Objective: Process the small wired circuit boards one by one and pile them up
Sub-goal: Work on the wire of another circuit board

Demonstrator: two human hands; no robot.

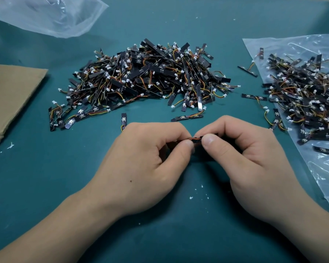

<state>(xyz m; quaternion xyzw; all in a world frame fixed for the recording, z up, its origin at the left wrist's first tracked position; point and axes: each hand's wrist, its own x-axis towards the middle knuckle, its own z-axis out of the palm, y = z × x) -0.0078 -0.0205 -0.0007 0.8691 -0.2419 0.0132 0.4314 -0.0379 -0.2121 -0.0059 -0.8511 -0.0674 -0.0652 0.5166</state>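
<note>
Electronics assembly workbench: heaps of wired circuit boards (146, 78) on a teal mat (46, 177).

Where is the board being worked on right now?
The board sits mid-frame in the head view, pinched between the left hand and right hand, nearer than the big pile.

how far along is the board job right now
Likely done: the big centre pile on the mat. In hand: the left hand and right hand pinch one board between them. Left: a large heap on the plastic bag at right. Which heap is finished is my guess.
</note>
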